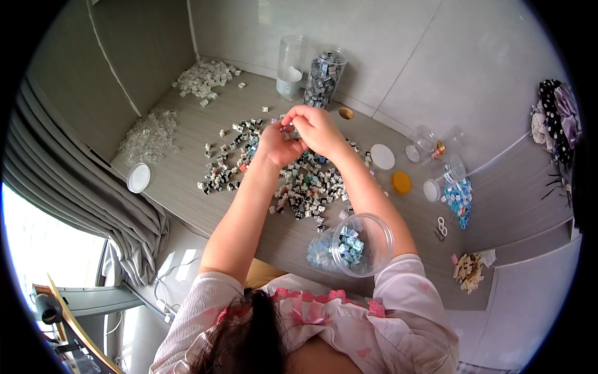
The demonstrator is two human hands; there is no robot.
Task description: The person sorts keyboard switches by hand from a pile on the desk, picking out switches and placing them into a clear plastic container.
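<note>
My left hand [280, 146] is cupped palm up above the middle of the desk. My right hand [316, 129] meets it from the right, fingers curled over toward the left fingertips. Tiny pale bits show between the fingers, too small to name. Below both hands spreads a loose pile of small switch-like pieces [309, 190] in black, white and pale blue. Near my right forearm, a clear plastic jar [372, 244] lies tilted by the desk's front edge, with blue pieces [350, 247] inside.
At the back stand a nearly empty clear jar [290, 62] and one full of grey pieces [324, 80]. White pieces [205, 80] and transparent pieces [149, 136] are heaped left. On the right are lids [382, 156], blue pieces [458, 199], small scissors [441, 227] and beige pieces [469, 272].
</note>
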